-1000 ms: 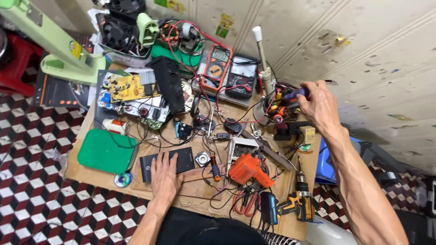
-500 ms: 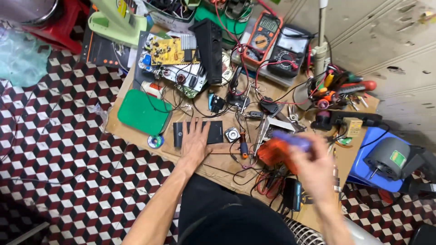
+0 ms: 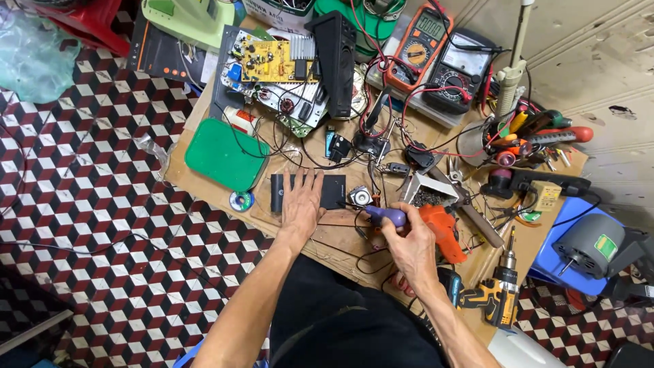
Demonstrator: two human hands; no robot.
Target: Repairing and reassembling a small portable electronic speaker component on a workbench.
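Left hand (image 3: 301, 204) flat, fingers spread on flat black rectangular box (image 3: 332, 191), right hand (image 3: 412, 247) fist-gripping purple-handled screwdriver (image 3: 385, 216), near orange plastic tool (image 3: 439, 230)

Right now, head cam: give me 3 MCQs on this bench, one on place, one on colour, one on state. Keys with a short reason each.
1. Where does the left hand rest?
A. on the flat black device
B. on the green pad
C. on the cordless drill

2. What colour is the handle of the tool in the right hand?
A. yellow
B. purple
C. white

3. How does the right hand hold it?
A. open palm above it
B. fingers closed round the handle
C. not touching it

Key: 1 A, the palm lies flat on the black device. 2 B, a purple grip juts from the fist. 3 B, the fingers wrap the handle.
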